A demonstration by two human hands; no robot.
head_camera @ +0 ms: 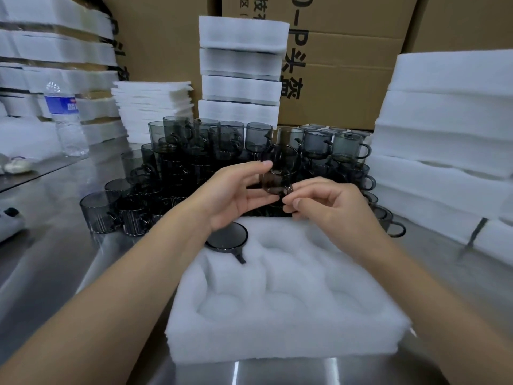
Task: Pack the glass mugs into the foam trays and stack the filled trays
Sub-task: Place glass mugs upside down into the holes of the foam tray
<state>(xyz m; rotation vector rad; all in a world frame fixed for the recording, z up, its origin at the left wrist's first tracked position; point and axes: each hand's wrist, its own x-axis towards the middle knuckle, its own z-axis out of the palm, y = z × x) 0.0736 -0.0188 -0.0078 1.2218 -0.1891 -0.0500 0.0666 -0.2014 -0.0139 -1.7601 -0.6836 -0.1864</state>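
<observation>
A white foam tray point(288, 337) with several round pockets lies on the steel table in front of me. One dark glass mug point(227, 240) sits in its far left pocket, handle pointing toward me. Above the tray's far edge both hands hold a smoky glass mug point(279, 173), tilted with its mouth facing me. My left hand point(236, 195) grips the mug's body with thumb and fingers. My right hand point(330, 201) pinches the mug at its handle. Behind them stands a stacked heap of smoky glass mugs point(211, 151).
Filled foam trays are stacked at the back centre point(240, 70) and at the right point(444, 140). Thin foam sheets point(152, 109) are piled at the back left, beside a water bottle point(65, 120). Cardboard boxes point(341, 79) close the back.
</observation>
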